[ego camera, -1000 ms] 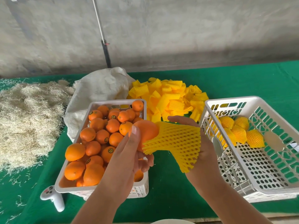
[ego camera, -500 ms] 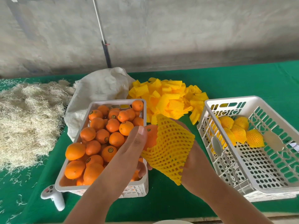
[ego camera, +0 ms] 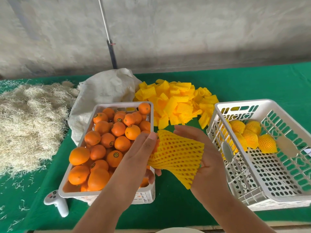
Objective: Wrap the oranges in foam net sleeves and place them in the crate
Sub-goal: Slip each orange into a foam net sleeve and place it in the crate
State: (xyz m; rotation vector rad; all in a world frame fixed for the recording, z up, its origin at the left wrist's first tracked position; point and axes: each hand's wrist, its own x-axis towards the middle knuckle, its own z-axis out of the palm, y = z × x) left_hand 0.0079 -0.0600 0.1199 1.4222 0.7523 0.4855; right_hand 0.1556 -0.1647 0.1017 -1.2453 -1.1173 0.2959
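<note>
Sleeve [ego camera: 176, 155] further over orange, hands [ego camera: 208, 158] cupping.

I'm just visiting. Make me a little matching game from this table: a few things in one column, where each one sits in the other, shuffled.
Things:
1. bare oranges
2. wrapped oranges
3. spare sleeves
4. straw

Places:
A. far left of the table
B. right crate
C. loose pile between the crates, at the back
D. left crate

Pairs: 1-D, 2-B, 3-C, 4-A
</note>
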